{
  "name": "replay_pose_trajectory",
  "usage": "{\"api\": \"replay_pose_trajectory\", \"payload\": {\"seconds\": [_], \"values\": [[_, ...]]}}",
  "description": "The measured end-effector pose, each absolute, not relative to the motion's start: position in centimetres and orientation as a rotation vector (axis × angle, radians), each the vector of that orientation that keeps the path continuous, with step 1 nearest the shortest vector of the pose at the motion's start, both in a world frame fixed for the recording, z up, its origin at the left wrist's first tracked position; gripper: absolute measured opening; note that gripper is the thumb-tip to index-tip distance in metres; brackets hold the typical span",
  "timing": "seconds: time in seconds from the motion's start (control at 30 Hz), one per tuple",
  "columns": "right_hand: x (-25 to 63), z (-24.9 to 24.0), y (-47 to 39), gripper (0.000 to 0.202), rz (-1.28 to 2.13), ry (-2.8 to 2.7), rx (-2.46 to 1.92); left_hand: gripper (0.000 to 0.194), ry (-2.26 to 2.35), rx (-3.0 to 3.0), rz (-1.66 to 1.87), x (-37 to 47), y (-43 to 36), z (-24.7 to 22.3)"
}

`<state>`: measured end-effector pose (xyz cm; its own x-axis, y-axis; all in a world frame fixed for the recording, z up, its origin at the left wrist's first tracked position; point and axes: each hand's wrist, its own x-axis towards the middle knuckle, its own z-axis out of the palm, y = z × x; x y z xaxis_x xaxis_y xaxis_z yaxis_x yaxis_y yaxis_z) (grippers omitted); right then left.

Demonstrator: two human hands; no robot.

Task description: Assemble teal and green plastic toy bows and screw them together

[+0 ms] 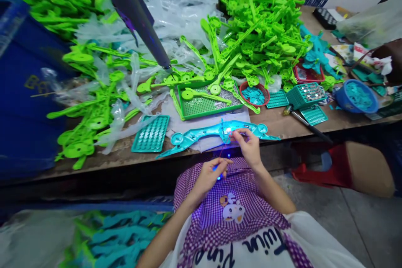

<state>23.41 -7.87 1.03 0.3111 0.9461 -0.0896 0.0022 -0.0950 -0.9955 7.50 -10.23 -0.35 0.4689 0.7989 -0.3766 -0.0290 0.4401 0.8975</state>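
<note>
A shiny blue plastic bow-shaped toy part [204, 132] lies along the table's front edge, its open inner side facing up. A bright light glows at its middle. There my right hand [249, 148] is closed in a pinch; its fingertips hide the small piece between them. Below it, over the apron, my left hand [212, 176] has its fingers closed on a thin LED wire [220, 171] with glowing blue points. A fine red wire runs up from near the left hand to the blue part.
A green tray [194, 111] of small screws stands behind the toy part. A power screwdriver [141, 25] hangs overhead. Piles of green parts [260, 25], teal trays [150, 134], a red basket [266, 96] and a blue bowl [372, 106] surround it. A blue crate [28, 92] stands left.
</note>
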Motion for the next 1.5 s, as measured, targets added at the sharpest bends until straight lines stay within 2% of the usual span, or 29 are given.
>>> {"api": "replay_pose_trajectory", "payload": {"seconds": [0.13, 0.3, 0.43, 0.5, 0.6, 0.7, 0.83, 0.97, 1.1, 1.23, 1.33, 1.4, 1.5], "values": [[26.2, 0.3, -7.3, 0.030, 0.838, -1.170, -1.630, 0.033, 0.840, 0.534, 0.628, 5.7, -9.6, -0.3], [26.4, 1.9, -10.1, 0.030, 0.348, -1.449, -1.638, 0.006, 0.937, 0.231, 0.704, 4.6, -8.9, 0.6], [26.6, 2.4, -13.2, 0.025, 0.555, -1.695, -1.420, 0.018, 1.043, 0.027, 0.753, 5.0, -8.5, 1.2], [27.3, 2.5, -14.0, 0.021, 0.610, -1.610, -1.467, 0.020, 1.066, 0.006, 0.761, 5.2, -8.6, 1.3], [27.6, 3.5, -13.8, 0.025, 0.527, -1.348, -1.552, 0.014, 1.086, 0.098, 0.795, 5.5, -8.9, 1.3], [26.2, 4.5, -12.5, 0.028, 0.586, -1.587, -1.438, 0.007, 1.092, 0.193, 0.833, 5.8, -9.2, 1.1], [24.3, 4.3, -11.4, 0.029, 0.732, -1.843, -1.321, 0.018, 1.084, 0.335, 0.909, 5.3, -9.5, 0.5], [26.3, 3.0, -12.7, 0.021, 0.667, -1.498, -1.488, 0.030, 1.135, 0.692, 1.072, 3.7, -10.2, -0.6], [29.7, 1.8, -14.1, 0.023, 0.558, -1.088, -1.706, 0.023, 1.340, 1.165, 1.137, 2.6, -10.9, -1.5], [30.6, 0.1, -14.9, 0.026, 0.508, -1.001, -1.764, 0.021, 1.444, 1.405, 1.123, 2.1, -11.4, -1.9], [30.0, -2.1, -15.7, 0.026, 0.637, -0.936, -1.807, 0.021, 1.451, 1.425, 1.104, 1.8, -11.6, -2.2], [29.1, -3.9, -16.0, 0.027, 0.916, -0.735, -1.769, 0.022, 1.443, 1.385, 1.098, 1.9, -11.7, -2.6], [27.2, -5.9, -15.5, 0.035, 1.336, -0.316, -1.469, 0.023, 1.428, 1.339, 1.114, 2.2, -11.5, -2.8]]}}
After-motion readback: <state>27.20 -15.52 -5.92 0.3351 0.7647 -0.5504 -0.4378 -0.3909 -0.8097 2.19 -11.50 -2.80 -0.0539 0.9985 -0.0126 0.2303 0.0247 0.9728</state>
